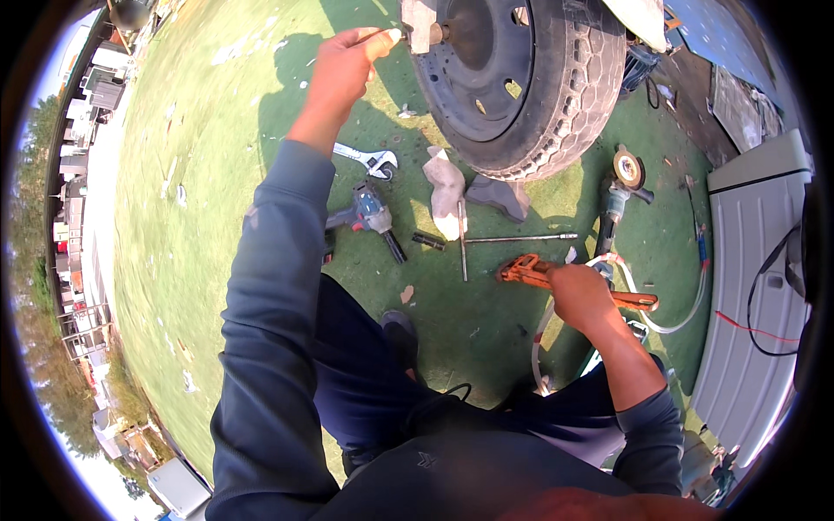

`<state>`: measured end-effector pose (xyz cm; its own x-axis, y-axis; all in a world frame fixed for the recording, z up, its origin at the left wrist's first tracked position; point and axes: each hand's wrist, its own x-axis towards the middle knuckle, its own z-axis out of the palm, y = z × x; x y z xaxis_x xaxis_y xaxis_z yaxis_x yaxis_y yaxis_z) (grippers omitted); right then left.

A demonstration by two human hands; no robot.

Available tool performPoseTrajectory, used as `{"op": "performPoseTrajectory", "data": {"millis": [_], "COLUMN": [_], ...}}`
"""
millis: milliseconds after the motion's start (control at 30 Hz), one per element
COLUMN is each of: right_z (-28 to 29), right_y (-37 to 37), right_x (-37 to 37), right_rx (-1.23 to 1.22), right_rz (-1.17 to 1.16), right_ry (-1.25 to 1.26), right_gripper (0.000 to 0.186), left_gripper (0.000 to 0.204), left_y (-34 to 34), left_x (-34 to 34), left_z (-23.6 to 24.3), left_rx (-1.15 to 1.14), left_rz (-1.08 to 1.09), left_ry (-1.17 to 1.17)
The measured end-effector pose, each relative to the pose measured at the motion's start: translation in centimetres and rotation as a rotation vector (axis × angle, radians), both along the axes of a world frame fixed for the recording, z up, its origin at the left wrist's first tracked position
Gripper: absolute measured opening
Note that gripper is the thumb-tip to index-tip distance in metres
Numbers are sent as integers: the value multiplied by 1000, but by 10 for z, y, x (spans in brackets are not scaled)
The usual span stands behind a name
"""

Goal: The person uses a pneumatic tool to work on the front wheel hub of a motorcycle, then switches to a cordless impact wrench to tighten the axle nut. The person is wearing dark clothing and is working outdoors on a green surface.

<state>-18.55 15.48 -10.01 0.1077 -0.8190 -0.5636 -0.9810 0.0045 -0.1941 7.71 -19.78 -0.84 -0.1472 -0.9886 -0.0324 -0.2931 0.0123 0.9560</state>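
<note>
My left hand (346, 68) reaches up to the hub of a black wheel with a worn tyre (556, 95) and pinches a thin metal pin (375, 36) beside the hub's nut. My right hand (580, 295) grips the middle of an orange pipe wrench (525, 271), held low over the green mat with its jaw pointing left. Both arms wear dark blue sleeves.
On the green mat (486, 330) lie an adjustable spanner (372, 160), a cordless impact driver (372, 214), a black socket (427, 240), a cross wheel brace (495, 239), an angle grinder (618, 187), a pale rag (446, 191) and a clear hose (686, 304). A grey panel (756, 286) stands at right.
</note>
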Motion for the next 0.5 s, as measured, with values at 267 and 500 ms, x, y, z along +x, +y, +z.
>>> {"op": "performPoseTrajectory", "data": {"millis": [267,500], "right_z": [5,2], "right_y": [-4,-4], "right_x": [1,-1], "right_rx": [0,-1], "right_rz": [1,14], "right_ry": [-26,-23], "right_gripper": [13,10], "left_gripper": [29,28], "left_y": [-14,-20], "left_x": [12,15], "left_z": [-28,-27], "left_rx": [-295,-205], "left_rz": [-116,-72], "left_ry": [-54,-137]}}
